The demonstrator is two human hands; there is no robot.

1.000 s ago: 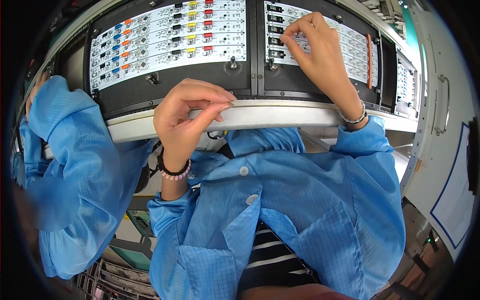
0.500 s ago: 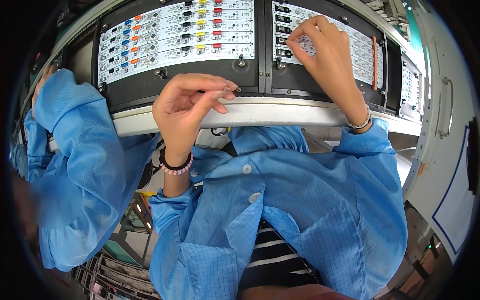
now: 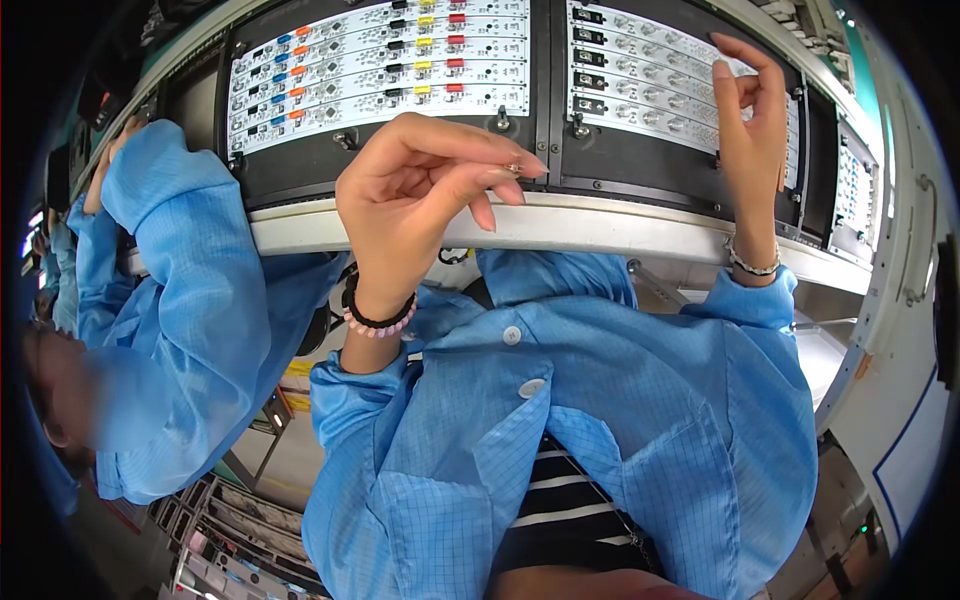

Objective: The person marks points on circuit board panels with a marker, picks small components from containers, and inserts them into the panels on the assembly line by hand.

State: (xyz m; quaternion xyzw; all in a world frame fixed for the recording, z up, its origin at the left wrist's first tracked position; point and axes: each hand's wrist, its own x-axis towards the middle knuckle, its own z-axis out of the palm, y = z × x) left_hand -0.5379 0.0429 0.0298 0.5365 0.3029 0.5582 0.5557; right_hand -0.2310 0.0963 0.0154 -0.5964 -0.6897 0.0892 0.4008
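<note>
My left hand [image 3: 420, 200] is closed in a pinch near the front rail, with a small shiny electronic component [image 3: 514, 169] between thumb and index finger. Its exact kind is too small to make out. Over the right-hand circuit boards [image 3: 650, 75] is my right hand [image 3: 755, 125], thumb and index finger apart, nothing visible between them. These white boards carry black connectors at their left ends and rows of round parts. To the left, more white boards [image 3: 350, 85] bear blue, orange, black, yellow and red parts. My right hand hides part of the right-hand boards' far end.
Black carrier frames [image 3: 420, 120] with metal latches hold the boards. A silver rail [image 3: 600, 225] runs along the front edge. At left, a co-worker in a blue sleeve [image 3: 205, 240] stands close by. A light cabinet with a handle [image 3: 925, 240] rises at right.
My right hand has moved right, from the black connectors toward the boards' right end, and its finger gap has widened. The view has shifted slightly; my left hand keeps its pinch.
</note>
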